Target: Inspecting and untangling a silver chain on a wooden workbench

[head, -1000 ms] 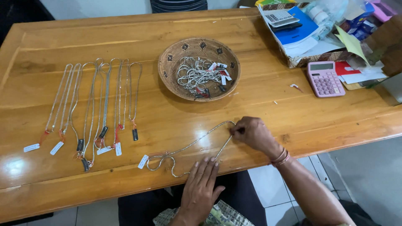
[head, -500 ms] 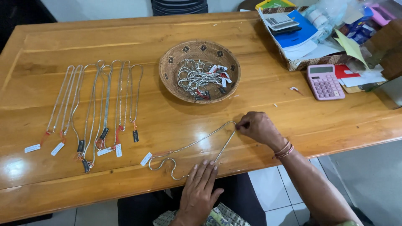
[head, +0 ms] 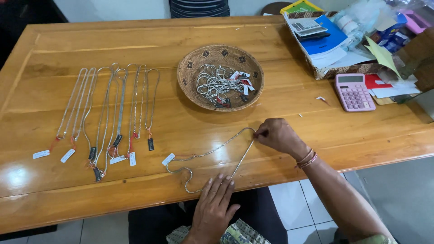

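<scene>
A silver chain necklace [head: 212,151] with a white tag lies in a loose loop near the table's front edge. My right hand [head: 278,135] pinches the far bend of that chain between thumb and fingers. My left hand [head: 217,199] rests flat at the front edge, its fingertips pressing the near end of the chain. Left of them, several silver necklaces [head: 110,113] with tags lie stretched out side by side. A round woven basket [head: 192,86] behind the chain holds a tangle of more tagged chains.
A pink calculator [head: 354,91] lies at the right of the wooden table [head: 316,131]. Behind it stands a box with a blue folder [head: 327,38], a grey calculator, papers and plastic bags. Tiled floor shows below the table's front edge.
My right hand has drawn the chain's bend slightly to the right and away, straightening the loop. My left hand has stayed on the near end.
</scene>
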